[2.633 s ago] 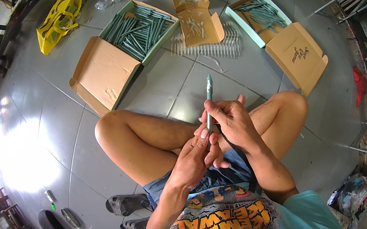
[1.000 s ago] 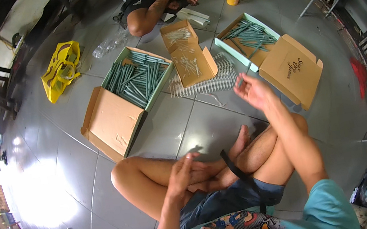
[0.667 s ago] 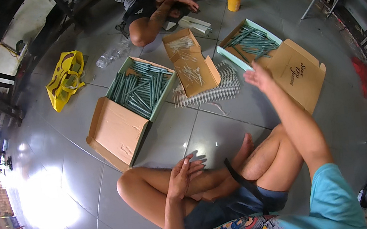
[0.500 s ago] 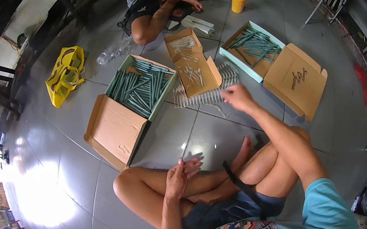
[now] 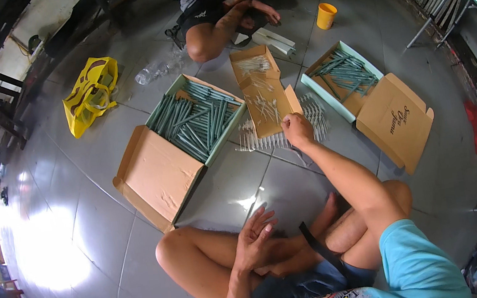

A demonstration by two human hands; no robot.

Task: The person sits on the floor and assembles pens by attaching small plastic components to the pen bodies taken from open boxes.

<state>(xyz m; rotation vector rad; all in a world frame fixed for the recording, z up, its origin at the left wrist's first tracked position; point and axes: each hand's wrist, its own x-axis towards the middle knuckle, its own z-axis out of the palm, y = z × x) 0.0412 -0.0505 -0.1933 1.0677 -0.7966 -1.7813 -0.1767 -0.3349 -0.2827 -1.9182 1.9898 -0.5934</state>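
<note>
My right hand (image 5: pixel 298 129) is stretched forward, its fingers pinched together at the near right corner of a small open cardboard box (image 5: pixel 256 93). Whatever is between those fingertips is too small to make out. Thin white and clear pieces (image 5: pixel 268 109) lie scattered in this box. Rows of small clear pieces (image 5: pixel 315 113) stand on the floor beside and beneath it. Above my crossed legs, my left hand (image 5: pixel 255 240) is open and holds nothing, its fingers apart.
Left of the small box, a larger box (image 5: pixel 159 177) is full of dark green sticks (image 5: pixel 199 118). Another box (image 5: pixel 394 124) with green sticks stands right. Beyond are a yellow bag (image 5: pixel 91 94), a plastic bottle (image 5: pixel 150 72), a yellow cup (image 5: pixel 326 15) and a seated person (image 5: pixel 203 26).
My right hand has moved from the clear pieces to the small box's near corner. The left hand's fingers have spread. The whole view has shifted a little.
</note>
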